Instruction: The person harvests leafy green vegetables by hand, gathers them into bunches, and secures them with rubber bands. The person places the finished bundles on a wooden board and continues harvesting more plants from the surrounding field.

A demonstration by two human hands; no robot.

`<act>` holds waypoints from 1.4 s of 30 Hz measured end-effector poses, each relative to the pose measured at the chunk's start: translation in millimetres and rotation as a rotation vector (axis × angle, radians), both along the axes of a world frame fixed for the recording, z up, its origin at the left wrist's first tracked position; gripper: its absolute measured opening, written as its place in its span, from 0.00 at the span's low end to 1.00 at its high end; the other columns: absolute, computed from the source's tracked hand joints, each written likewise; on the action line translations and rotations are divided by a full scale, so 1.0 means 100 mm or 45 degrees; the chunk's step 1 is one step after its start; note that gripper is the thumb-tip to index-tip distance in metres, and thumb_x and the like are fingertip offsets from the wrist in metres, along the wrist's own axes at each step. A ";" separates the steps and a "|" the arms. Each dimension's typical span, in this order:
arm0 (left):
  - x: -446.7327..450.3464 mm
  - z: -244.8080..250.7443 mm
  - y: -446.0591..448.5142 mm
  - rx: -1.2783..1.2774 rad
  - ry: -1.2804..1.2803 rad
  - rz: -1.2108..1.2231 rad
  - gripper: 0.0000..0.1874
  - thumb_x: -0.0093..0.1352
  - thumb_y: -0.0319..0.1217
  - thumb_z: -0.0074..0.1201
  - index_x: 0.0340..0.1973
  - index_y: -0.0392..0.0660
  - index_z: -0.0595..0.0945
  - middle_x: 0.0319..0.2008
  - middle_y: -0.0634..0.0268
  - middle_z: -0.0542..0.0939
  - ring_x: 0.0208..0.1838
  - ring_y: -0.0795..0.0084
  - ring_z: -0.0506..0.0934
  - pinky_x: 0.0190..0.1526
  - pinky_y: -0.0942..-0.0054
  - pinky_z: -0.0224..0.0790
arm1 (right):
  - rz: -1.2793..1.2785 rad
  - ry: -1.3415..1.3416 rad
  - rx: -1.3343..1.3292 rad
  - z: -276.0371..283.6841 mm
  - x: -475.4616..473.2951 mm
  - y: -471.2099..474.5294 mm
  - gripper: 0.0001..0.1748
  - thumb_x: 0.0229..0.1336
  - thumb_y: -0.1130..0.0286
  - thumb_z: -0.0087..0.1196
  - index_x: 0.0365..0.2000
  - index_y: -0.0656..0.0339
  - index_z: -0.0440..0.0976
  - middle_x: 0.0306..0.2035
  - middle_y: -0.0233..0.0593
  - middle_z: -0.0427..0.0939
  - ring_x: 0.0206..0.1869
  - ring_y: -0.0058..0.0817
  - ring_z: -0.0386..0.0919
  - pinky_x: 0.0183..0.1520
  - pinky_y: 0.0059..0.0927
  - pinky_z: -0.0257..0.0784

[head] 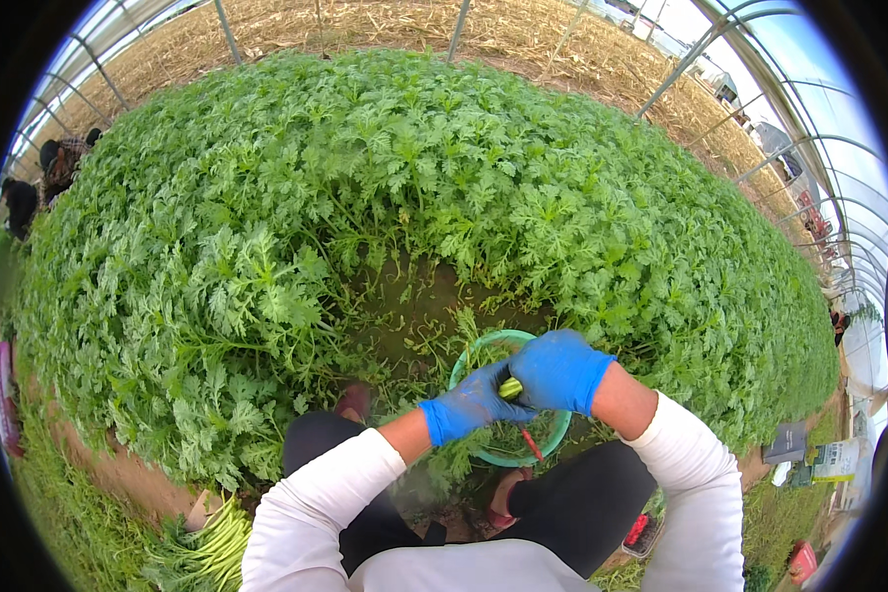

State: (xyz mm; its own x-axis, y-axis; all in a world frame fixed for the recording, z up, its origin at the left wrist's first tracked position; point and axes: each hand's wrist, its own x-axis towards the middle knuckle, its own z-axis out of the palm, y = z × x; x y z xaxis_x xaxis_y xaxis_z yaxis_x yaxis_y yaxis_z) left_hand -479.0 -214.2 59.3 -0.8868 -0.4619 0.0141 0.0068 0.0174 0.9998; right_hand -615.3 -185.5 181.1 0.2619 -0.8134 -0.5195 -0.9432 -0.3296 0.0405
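My left hand (468,405) and my right hand (562,372), both in blue gloves, meet over a teal plastic basin (567,428). Between them they grip a small bunch of green stems (510,388), whose cut ends face me. Most of the bunch is hidden behind the gloves. Loose leafy trimmings (507,444) lie in the basin. A red handle (531,445) slants across its near side, below my left hand; what it belongs to cannot be made out. Beyond the basin stands a dense bed of garland chrysanthemum greens (385,140).
Cut bunches with pale stems (226,544) lie on the ground at lower left. A small container with red items (638,534) sits by my right leg. Metal hoops (684,59) of a plastic tunnel arch overhead. People (59,166) crouch at the far left edge of the bed.
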 end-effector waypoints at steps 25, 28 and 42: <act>0.21 0.12 -0.32 0.846 0.372 0.032 0.14 0.71 0.35 0.55 0.46 0.38 0.78 0.23 0.70 0.71 0.25 0.78 0.66 0.30 0.75 0.63 | -0.782 -1.784 -0.434 -0.12 -0.52 -0.35 0.22 0.64 0.55 0.54 0.46 0.64 0.76 0.37 0.34 0.81 0.37 0.18 0.76 0.44 0.25 0.73; 0.17 0.10 -0.31 0.869 0.355 0.048 0.17 0.70 0.36 0.57 0.49 0.38 0.77 0.29 0.65 0.76 0.26 0.76 0.70 0.31 0.74 0.64 | -0.915 -1.758 -0.351 -0.44 -0.41 -0.13 0.14 0.57 0.65 0.63 0.38 0.67 0.79 0.29 0.32 0.81 0.30 0.16 0.75 0.37 0.24 0.73; -0.03 -0.09 -0.30 0.986 0.272 0.186 0.19 0.68 0.34 0.58 0.52 0.41 0.75 0.38 0.58 0.81 0.37 0.61 0.82 0.29 0.68 0.75 | -1.218 -2.116 -0.180 -0.95 -0.44 -0.04 0.08 0.55 0.76 0.60 0.36 0.68 0.78 0.29 0.31 0.78 0.30 0.15 0.72 0.35 0.23 0.70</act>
State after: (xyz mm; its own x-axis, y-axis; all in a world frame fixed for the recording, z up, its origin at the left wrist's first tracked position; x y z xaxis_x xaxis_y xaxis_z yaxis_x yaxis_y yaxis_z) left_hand -482.4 -243.9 50.7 -0.8314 -0.5205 -0.1947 0.2497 -0.6629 0.7059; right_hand -659.3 -190.0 86.4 -0.1417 -0.9729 -0.1827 0.1053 0.1687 -0.9800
